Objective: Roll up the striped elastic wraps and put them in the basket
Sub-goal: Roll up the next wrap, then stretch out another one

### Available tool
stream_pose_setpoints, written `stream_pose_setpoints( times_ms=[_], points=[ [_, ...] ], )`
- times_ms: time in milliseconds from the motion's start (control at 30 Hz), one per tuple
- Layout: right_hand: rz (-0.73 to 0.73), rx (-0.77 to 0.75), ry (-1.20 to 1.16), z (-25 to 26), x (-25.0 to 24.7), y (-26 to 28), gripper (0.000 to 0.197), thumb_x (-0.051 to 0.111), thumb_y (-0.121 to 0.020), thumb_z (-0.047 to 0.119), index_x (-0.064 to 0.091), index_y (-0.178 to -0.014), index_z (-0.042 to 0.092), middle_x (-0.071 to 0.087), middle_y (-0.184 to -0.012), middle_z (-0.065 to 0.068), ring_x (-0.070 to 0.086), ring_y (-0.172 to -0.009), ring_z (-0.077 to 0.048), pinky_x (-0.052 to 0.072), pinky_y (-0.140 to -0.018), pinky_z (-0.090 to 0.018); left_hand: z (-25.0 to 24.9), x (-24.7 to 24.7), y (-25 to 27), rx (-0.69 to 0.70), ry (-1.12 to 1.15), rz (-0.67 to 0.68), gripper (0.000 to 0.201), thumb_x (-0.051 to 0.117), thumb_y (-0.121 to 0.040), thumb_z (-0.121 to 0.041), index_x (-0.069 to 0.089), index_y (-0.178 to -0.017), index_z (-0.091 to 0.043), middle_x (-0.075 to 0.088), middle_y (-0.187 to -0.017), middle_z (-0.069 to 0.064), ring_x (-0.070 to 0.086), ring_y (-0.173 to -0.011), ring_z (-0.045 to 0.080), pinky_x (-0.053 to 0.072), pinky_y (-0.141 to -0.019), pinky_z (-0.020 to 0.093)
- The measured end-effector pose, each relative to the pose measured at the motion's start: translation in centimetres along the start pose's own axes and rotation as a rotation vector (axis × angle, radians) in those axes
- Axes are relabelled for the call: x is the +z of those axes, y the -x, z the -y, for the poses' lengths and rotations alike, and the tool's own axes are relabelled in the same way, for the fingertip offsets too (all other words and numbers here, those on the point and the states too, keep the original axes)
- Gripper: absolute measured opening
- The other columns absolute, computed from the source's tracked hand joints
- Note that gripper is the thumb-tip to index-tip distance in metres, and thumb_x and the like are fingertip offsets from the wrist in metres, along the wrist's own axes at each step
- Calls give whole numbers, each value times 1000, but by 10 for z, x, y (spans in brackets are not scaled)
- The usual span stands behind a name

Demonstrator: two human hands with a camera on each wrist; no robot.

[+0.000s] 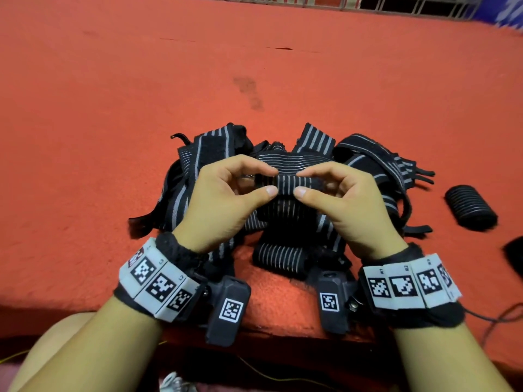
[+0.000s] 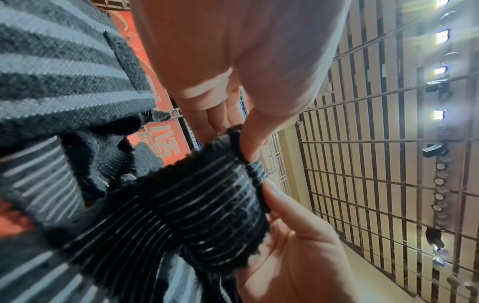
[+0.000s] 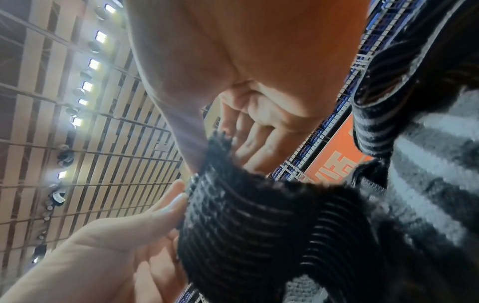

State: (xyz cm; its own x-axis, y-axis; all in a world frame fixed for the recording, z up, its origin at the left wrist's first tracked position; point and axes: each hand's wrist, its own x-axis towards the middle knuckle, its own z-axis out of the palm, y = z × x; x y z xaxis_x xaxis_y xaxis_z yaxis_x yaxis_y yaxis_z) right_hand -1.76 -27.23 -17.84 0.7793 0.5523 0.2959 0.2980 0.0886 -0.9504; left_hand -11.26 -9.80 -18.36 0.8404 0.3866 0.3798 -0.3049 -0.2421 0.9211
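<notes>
A black wrap with thin grey stripes point(image 1: 285, 182) is partly rolled and held above a heap of loose striped wraps point(image 1: 198, 154). My left hand point(image 1: 240, 182) pinches its left end between thumb and curled fingers. My right hand point(image 1: 325, 182) pinches the right end the same way. The small roll point(image 2: 220, 209) shows close up in the left wrist view, and in the right wrist view the roll point(image 3: 246, 225) has its tail running off to the heap. One rolled striped wrap point(image 1: 278, 260) lies near the table's front edge. No basket is in view.
The red felt table point(image 1: 254, 66) stretches far ahead. A black ribbed roll point(image 1: 471, 207) lies at the right, with a dark object point(image 1: 515, 257) at the right edge. Cables point(image 1: 498, 321) hang off the front right. A railing point(image 1: 368, 2) runs along the back.
</notes>
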Motion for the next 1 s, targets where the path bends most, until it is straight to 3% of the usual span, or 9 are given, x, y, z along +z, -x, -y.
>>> stream_pose_setpoints(
  times_ms=[100, 200, 267, 333, 433, 600, 733, 867, 1000],
  points=[
    [-21, -27, -45, -1, 0, 1, 22, 76, -78, -9, 72, -92, 7, 75, -93, -15, 71, -84, -18, 60, -80, -33, 0, 4, 2, 13, 30, 11, 26, 74, -80, 11, 71, -97, -9, 75, -94, -3, 73, -88, 10, 56, -76, 23],
    [-43, -64, -25, 0, 1, 1, 24, 76, -77, -12, 73, -90, 8, 75, -88, -5, 70, -84, -15, 58, -80, -29, 0, 3, 1, -51, 80, 64, 33, 72, -84, 8, 66, -110, -11, 74, -105, 2, 73, -93, 13, 56, -80, 23],
    [-56, -90, -8, 0, 2, 0, 30, 75, -75, -16, 73, -86, 12, 75, -86, 0, 70, -84, -13, 58, -82, -29, -1, 3, -1, -121, 75, 94, 28, 71, -88, -6, 65, -115, -11, 74, -94, -7, 69, -80, 7, 54, -74, 20],
    [-74, -113, 26, 0, 3, -1, 40, 70, -72, -22, 74, -80, 16, 76, -83, 5, 70, -83, -8, 55, -77, -22, -3, 3, -1, -200, 74, 93, 28, 66, -88, -34, 70, -108, -14, 66, -76, -12, 59, -66, 4, 52, -66, 20],
    [-71, -116, 62, -1, 4, -1, 44, 67, -72, -23, 74, -77, 21, 77, -83, 9, 69, -80, -6, 52, -72, -17, -1, 3, -2, -178, 30, 83, 31, 70, -86, -49, 75, -95, -20, 60, -75, 4, 52, -66, 11, 48, -60, 23],
    [-40, -160, 110, -1, 3, 1, 39, 72, -74, -17, 76, -81, 22, 77, -90, 1, 70, -81, -18, 52, -71, -20, 1, 0, -1, -125, 53, 110, 26, 80, -75, -42, 76, -95, -25, 57, -74, 12, 47, -69, 22, 39, -66, 37],
    [77, -141, 112, 4, -2, 4, 30, 77, -76, -11, 77, -88, 17, 75, -103, 0, 67, -93, -1, 47, -74, -11, 3, -1, -1, -84, 4, 59, 21, 82, -80, -10, 74, -96, -20, 50, -59, -17, 42, -54, 1, 40, -57, 14],
    [32, -82, -4, 5, 1, 4, 26, 74, -84, -3, 73, -107, 10, 76, -100, -6, 73, -88, -10, 54, -75, -19, 5, -3, -2, -14, -90, 21, 25, 81, -79, -5, 73, -99, -18, 56, -59, -22, 45, -57, -1, 42, -58, 17],
    [-14, -48, -18, 1, 3, 2, 20, 74, -84, -4, 73, -99, 10, 76, -91, -3, 71, -79, -7, 52, -64, -16, 5, -1, 0, -3, -111, 22, 26, 81, -80, -6, 73, -101, -18, 55, -59, -20, 44, -56, -2, 40, -59, 13]
  ],
)
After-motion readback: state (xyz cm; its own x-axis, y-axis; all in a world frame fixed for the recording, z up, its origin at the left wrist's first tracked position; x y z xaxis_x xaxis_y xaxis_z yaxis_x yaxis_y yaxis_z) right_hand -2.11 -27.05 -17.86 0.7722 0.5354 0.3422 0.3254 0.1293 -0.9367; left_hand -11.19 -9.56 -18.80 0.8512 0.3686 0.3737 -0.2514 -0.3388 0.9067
